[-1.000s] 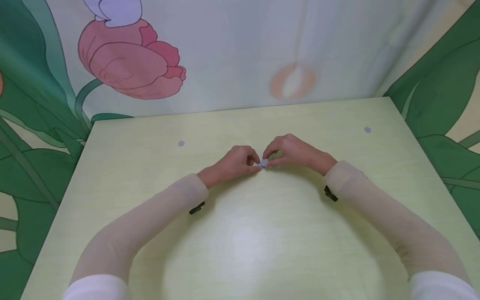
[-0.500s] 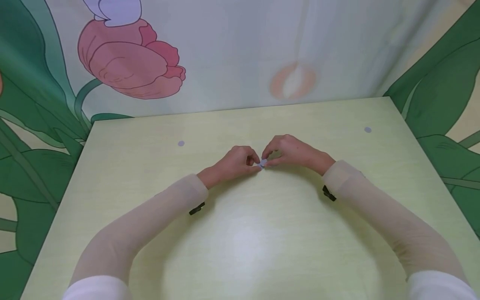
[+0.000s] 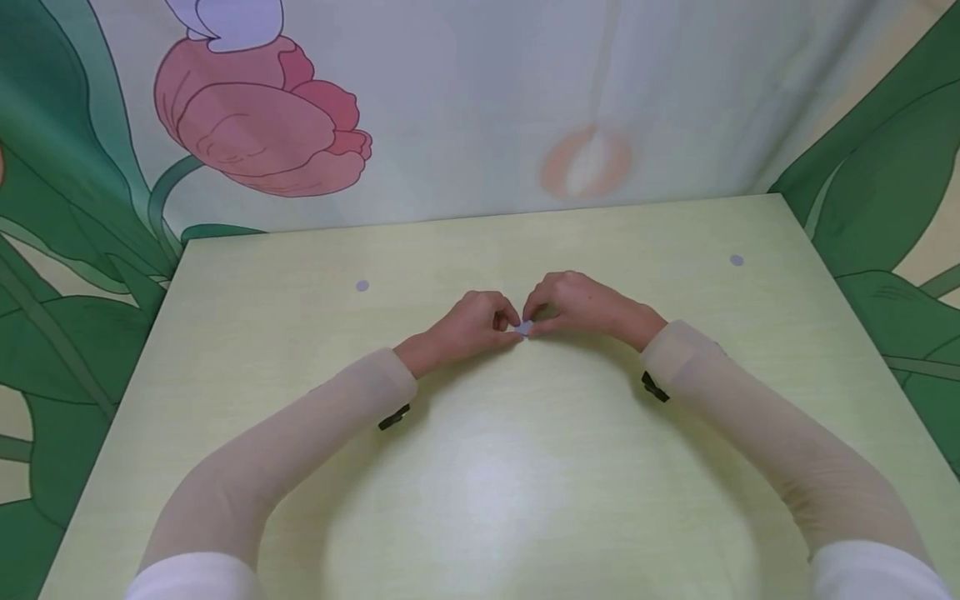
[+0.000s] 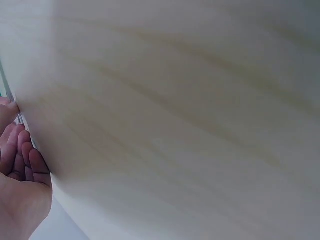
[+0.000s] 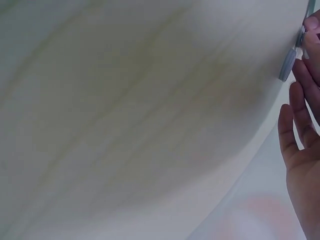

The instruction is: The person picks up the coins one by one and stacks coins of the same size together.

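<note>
Left hand (image 3: 471, 325): the small pale piece (image 3: 522, 329) is pinched between thumb and forefinger.
Right hand (image 3: 581, 302): the piece is gripped from the opposite side by thumb and forefinger; in the right wrist view, other fingers are held away from it.
Pale piece: it is held between the two sets of fingertips, low over the table (image 3: 480, 467); whether one part or two are held cannot be told.
Grey disc (image 5: 287, 65): it is seen beside the right fingertips in the right wrist view; whether the tabletop is touched by it is unclear.
Lilac dots: one (image 3: 362, 286) is seen on the table beyond the left hand, the other (image 3: 737, 260) at the far right; both are well apart from the fingers.
Slip: the piece could be dropped or flicked away, since so little of it can be grasped.
Twist: it could be tilted or bent if it is pushed harder from one side than the other.
Nudge: the grey disc could be knocked aside by the right fingers, being so near them.
</note>
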### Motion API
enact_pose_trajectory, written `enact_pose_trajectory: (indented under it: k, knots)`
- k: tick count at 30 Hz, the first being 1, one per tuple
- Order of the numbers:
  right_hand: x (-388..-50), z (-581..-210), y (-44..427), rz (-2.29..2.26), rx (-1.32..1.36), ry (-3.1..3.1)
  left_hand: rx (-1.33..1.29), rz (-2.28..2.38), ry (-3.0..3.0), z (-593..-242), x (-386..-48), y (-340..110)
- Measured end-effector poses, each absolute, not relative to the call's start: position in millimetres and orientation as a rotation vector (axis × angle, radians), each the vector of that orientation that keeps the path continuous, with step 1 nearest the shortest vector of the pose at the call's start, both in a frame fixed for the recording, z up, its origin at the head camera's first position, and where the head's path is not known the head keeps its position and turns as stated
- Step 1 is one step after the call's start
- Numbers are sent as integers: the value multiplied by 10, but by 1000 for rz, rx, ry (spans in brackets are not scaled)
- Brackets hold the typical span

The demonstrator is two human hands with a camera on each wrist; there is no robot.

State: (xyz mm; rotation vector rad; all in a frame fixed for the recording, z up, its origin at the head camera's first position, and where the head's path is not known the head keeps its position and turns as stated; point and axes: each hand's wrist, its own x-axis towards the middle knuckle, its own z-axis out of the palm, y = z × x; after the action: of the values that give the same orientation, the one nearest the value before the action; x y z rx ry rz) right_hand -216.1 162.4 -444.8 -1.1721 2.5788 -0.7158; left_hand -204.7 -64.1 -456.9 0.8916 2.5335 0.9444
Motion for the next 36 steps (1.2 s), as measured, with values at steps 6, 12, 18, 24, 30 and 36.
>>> enact_pose_trajectory:
  k: [6, 12, 18, 24, 30, 36]
  knots:
    - [-2159, -4455, 1622, -709, -1198, 2587, 897, 943, 2533, -4542, -2052, -634]
    - [-2159, -4438, 1588, -720, -1143, 2577, 893, 961, 2521, -4533, -2059, -649]
    - [-2150, -4355, 1632, -713, -1129, 2572, 897, 945, 2530, -4519, -2047, -634]
    - [-2179, -4405, 1670, -710, -1088, 2590, 890, 952, 2519, -4533, -2052, -628]
    - [-2173, -4425, 1645, -712, -1075, 2570, 902, 942, 2524, -4525, -2053, -624]
    - [-2160, -4412, 1619, -721, -1103, 2569, 904, 920, 2536, -4527, -2053, -629]
